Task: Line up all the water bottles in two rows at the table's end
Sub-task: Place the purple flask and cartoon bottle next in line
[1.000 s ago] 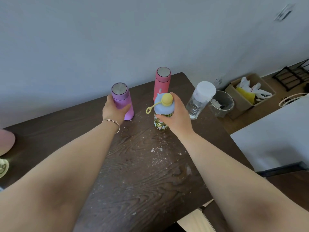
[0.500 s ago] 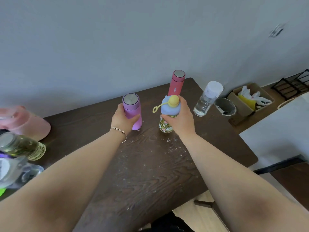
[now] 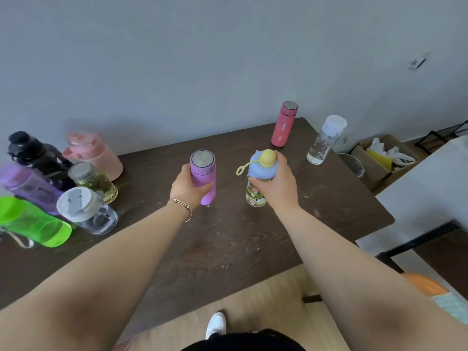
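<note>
While both hands hold bottles mid-table, placement remains outstanding.
Left grip (image 3: 188, 189) clasps purple flask (image 3: 203, 173); right grip (image 3: 276, 183) clasps patterned bottle (image 3: 260, 177). Recommend setting each upright beside pink flask (image 3: 284, 124) and clear bottle (image 3: 325, 140).

A dark wood-grain tabletop (image 3: 228, 249), matt and dusted with pale specks. A matt purple flask (image 3: 203, 177) and a matt pink flask (image 3: 283, 125) have brushed-metal caps. A clear plastic bottle (image 3: 325, 143) has a white lid. A glossy translucent green bottle (image 3: 35, 222). A cardboard box (image 3: 374, 160) stands beyond the tabletop.
</note>
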A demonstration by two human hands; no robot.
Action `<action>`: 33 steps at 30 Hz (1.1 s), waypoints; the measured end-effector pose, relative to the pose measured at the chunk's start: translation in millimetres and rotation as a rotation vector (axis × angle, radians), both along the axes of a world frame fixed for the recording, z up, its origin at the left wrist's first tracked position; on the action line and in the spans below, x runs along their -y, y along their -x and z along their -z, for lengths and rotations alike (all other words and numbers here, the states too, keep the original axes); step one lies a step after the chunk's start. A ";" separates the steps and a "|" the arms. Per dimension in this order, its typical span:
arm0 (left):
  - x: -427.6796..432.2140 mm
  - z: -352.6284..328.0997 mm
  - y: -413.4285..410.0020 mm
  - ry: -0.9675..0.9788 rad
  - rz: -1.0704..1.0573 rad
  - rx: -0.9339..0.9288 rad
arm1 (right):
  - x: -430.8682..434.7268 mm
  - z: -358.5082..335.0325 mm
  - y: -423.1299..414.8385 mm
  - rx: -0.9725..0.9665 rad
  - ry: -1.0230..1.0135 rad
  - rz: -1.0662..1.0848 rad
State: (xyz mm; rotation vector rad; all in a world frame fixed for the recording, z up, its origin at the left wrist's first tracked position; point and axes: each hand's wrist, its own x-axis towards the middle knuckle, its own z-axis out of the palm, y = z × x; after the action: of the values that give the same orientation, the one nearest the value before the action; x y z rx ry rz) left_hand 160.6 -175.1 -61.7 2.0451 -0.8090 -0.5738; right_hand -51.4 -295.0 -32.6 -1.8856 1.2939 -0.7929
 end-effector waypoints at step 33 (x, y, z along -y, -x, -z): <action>-364.7 9.3 -126.9 -0.040 -0.339 0.034 | -301.7 31.7 -173.4 0.031 -0.095 -0.298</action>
State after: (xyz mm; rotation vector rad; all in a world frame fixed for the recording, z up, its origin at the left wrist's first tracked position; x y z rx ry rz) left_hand 287.5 189.6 -71.0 2.1716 -0.4561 -0.3666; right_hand 121.9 6.8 -64.4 -1.9231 0.9831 -0.5923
